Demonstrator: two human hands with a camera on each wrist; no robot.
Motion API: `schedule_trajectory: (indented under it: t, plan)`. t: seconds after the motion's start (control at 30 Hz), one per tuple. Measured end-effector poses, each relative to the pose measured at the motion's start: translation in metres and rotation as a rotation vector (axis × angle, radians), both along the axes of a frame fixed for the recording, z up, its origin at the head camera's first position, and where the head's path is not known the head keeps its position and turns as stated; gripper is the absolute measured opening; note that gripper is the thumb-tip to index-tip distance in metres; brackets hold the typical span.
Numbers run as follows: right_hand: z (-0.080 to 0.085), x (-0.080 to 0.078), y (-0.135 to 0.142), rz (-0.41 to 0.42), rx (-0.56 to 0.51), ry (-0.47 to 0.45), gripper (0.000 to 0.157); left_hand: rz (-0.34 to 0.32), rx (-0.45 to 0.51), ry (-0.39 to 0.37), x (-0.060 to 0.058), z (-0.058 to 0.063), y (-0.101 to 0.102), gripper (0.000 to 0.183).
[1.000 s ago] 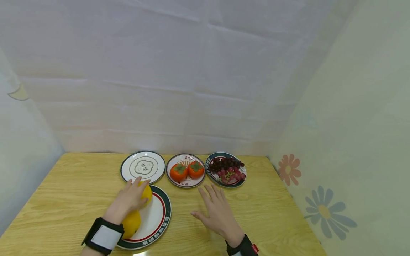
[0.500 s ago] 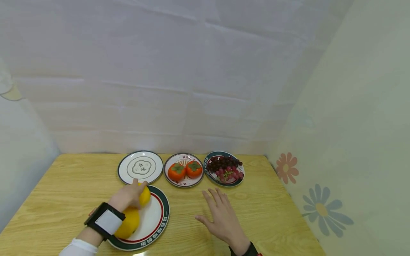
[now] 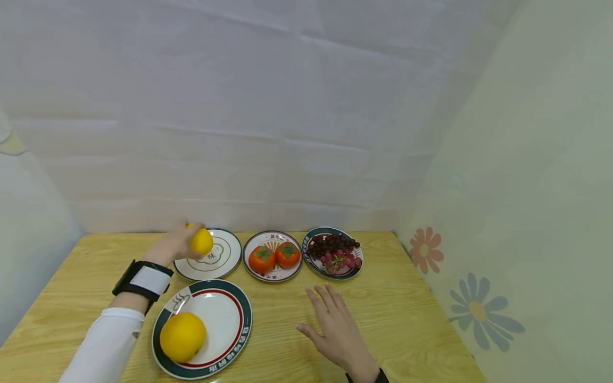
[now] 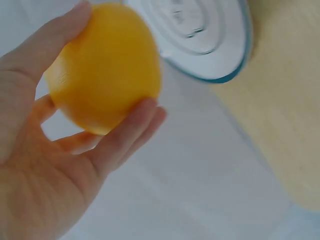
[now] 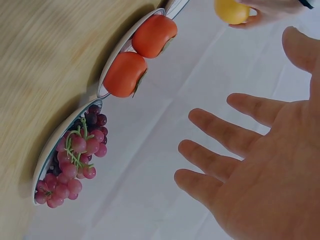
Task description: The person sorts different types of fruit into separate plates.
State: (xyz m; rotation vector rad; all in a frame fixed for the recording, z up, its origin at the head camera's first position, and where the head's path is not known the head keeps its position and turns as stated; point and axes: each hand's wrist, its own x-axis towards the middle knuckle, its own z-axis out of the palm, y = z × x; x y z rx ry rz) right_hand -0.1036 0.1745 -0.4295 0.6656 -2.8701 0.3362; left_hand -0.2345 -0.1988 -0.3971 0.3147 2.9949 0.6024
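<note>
My left hand (image 3: 174,246) grips a round yellow fruit (image 4: 107,67), fingers and thumb curled about its sides; its exact kind is unclear. The hand holds it above the small white plate (image 3: 224,263) at the back left, covering that plate's left part. A second yellow fruit (image 3: 183,337) lies on the large green-rimmed plate (image 3: 225,324) in front. Over the table's right half, my right hand (image 3: 338,330) is held with fingers spread and nothing in its grasp. In the right wrist view its palm (image 5: 280,165) shows bare.
Two persimmons (image 3: 262,259) sit on a small plate (image 3: 278,276) in the back row. Beside it, a green-rimmed plate (image 3: 318,232) bears dark and red grapes (image 3: 341,259). A white cloth wall (image 3: 287,133) rises behind the wooden table (image 3: 383,303); a flowered wall (image 3: 517,223) stands right.
My left hand has lifted one yellow fruit off the large plate and carried it back and left, over the small white plate. My right hand has shifted slightly to the right.
</note>
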Motion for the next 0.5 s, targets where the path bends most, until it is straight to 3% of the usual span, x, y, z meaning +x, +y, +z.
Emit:
schedule_trajectory:
  t: [0.13,0.27,0.37,0.5]
  plan:
    - [-0.001,0.000,0.002,0.003,-0.009,0.006,0.066,0.054,-0.020,-0.043,-0.014,-0.026,-0.006,0.077]
    - [-0.004,-0.001,0.003,-0.001,-0.020,-0.004,0.065,0.111,-0.046,-0.116,-0.019,-0.046,-0.003,0.077]
    - [-0.006,-0.001,0.004,-0.005,-0.009,0.001,0.065,0.135,-0.044,-0.148,-0.020,-0.052,-0.002,0.077]
    - [-0.006,-0.003,0.003,-0.001,-0.012,0.018,0.065,0.148,-0.001,-0.185,-0.023,-0.052,-0.003,0.082]
